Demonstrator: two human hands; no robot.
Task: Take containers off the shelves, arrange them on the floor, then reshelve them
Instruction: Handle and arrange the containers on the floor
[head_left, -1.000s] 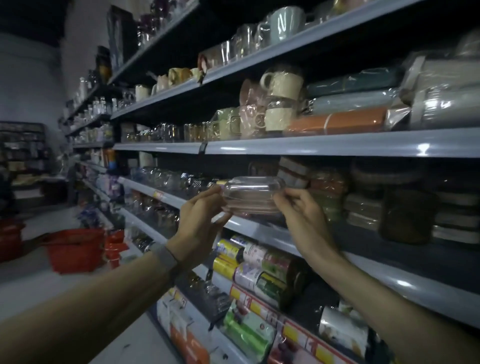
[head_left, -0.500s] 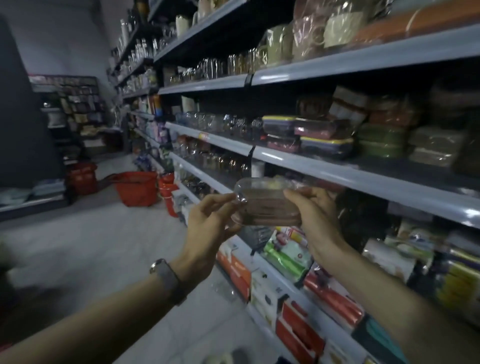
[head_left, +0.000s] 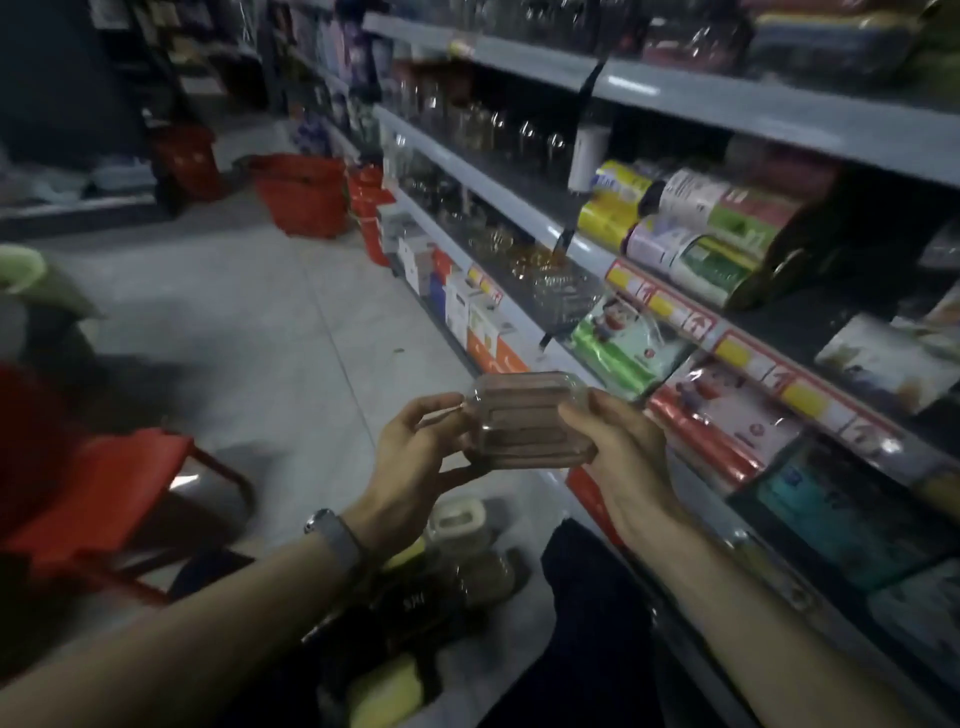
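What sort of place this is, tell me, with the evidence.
Probably a household-goods shop aisle: long grey shelves with price labels along the edges, packaged rolls stacked on them, and red shopping baskets on the floor.

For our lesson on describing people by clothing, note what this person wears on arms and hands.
No sleeve shows on either arm. The left hand and right hand are ungloved. A wristwatch with a grey band sits on the left wrist; the right wrist is bare. Rings cannot be made out.

left hand (head_left: 415, 447) gripping, right hand (head_left: 618, 452) gripping
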